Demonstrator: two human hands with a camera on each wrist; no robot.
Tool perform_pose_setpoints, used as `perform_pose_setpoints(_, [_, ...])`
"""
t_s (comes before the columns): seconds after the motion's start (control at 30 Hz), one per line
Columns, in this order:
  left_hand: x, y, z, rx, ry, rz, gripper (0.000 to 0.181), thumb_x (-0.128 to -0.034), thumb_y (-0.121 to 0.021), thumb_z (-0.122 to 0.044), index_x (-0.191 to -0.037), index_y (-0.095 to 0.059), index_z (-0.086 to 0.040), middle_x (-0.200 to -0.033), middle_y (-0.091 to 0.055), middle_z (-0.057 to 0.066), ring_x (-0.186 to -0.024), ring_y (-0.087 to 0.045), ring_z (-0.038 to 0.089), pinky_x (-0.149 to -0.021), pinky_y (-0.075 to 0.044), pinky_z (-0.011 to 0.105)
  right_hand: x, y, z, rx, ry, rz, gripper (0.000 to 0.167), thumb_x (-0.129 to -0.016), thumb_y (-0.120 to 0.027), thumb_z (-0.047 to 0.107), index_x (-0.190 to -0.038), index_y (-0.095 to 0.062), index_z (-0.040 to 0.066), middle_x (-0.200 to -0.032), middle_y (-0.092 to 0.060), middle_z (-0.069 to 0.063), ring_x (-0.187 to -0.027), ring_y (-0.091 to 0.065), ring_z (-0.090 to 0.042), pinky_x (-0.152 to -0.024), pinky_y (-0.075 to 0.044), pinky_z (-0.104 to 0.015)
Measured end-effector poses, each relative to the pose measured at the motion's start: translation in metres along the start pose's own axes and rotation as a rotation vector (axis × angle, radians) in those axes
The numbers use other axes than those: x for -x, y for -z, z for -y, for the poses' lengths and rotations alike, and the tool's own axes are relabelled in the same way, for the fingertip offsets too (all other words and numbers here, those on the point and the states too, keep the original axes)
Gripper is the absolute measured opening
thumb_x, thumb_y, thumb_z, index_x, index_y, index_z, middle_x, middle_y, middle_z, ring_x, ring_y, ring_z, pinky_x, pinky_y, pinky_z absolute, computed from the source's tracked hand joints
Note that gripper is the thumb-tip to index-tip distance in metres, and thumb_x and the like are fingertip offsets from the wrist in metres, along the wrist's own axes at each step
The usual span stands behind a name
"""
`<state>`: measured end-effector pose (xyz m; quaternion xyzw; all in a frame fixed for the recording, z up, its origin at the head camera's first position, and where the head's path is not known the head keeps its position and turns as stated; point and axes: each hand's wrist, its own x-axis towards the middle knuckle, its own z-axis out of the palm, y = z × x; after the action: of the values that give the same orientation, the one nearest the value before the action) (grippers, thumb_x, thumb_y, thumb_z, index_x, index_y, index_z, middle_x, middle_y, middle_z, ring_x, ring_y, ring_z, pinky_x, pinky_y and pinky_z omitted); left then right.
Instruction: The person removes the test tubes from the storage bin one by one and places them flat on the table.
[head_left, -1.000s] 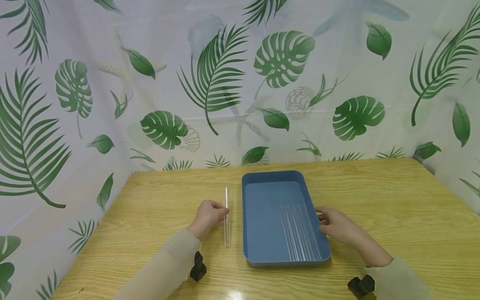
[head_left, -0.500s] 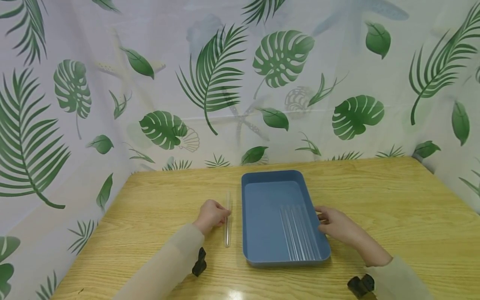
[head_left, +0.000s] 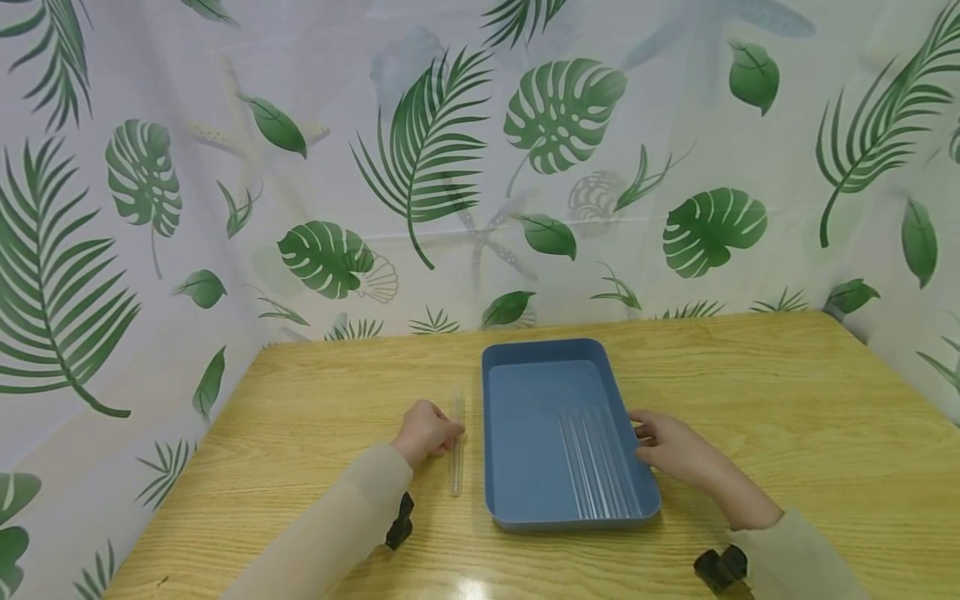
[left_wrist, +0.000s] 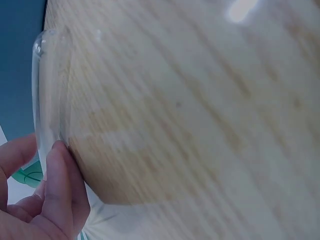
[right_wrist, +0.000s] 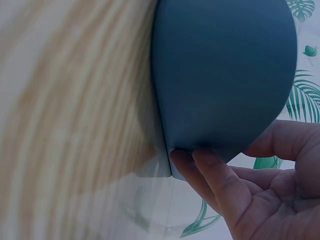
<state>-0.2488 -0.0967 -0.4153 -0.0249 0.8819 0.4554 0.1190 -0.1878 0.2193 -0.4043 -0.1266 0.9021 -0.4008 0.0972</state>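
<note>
Tray (head_left: 517, 433), just one and blue, sits on the wooden table (head_left: 337, 379), and we count two hands, one on each side of it. Our left hand (head_left: 423, 432) pinches one clear tube (head_left: 457, 477) between thumb and fingers, just left of the tray and roughly in line with its left edge; we cannot tell whether it touches the table. Our right hand (head_left: 671, 450) has its fingers loosely bent and parted, their tips touching the tray's outer right wall. Inside, we see several more tubes (head_left: 596, 471) side by side along the right wall; their see-through sides blur together, so we give no sure count. The tray's left half is bare, a narrow gap parts its left rim from the pinched tube, and open tabletop spreads to both sides.
</note>
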Motion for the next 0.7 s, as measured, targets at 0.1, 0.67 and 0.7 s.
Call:
perform_pose_setpoints(0.1, [-0.0011,0.0000,0.0001,-0.026,0.007,-0.003,0.028,-0.0775,-0.065,-0.006,-0.052,-0.054,-0.002,-0.045,-0.049,0.002,-0.037,-0.037,0.007,-0.038,-0.036,0.018,-0.0006,0.0002,0.0000,-0.001,0.003,0.002,0.051,-0.079,-0.048,-0.005,-0.124,-0.030,-0.020,-0.111,-0.047,-0.035,-0.100,-0.049,-0.043,-0.071,-0.047,-0.041])
perform_pose_setpoints(0.67, [-0.0027,0.0010,0.0023,-0.037,0.000,-0.006,0.019,-0.0757,-0.067,-0.007,-0.061,-0.059,0.002,-0.052,-0.054,0.004,-0.043,-0.046,0.009,-0.042,-0.043,0.021,0.0014,0.0013,0.0038,0.000,0.007,0.008,0.051,-0.078,-0.047,-0.005,-0.124,-0.030,-0.021,-0.111,-0.047,-0.036,-0.099,-0.049,-0.044,-0.071,-0.047,-0.041])
perform_pose_setpoints(0.7, [-0.0029,0.0009,0.0025,-0.038,-0.001,-0.005,0.019,-0.0757,-0.067,-0.007,-0.061,-0.059,0.002,-0.052,-0.054,0.004,-0.043,-0.046,0.009,-0.042,-0.043,0.021,0.0014,0.0012,0.0042,0.000,0.006,0.008,0.051,-0.078,-0.047,-0.005,-0.124,-0.030,-0.021,-0.111,-0.047,-0.036,-0.099,-0.049,-0.044,-0.071,-0.047,-0.041])
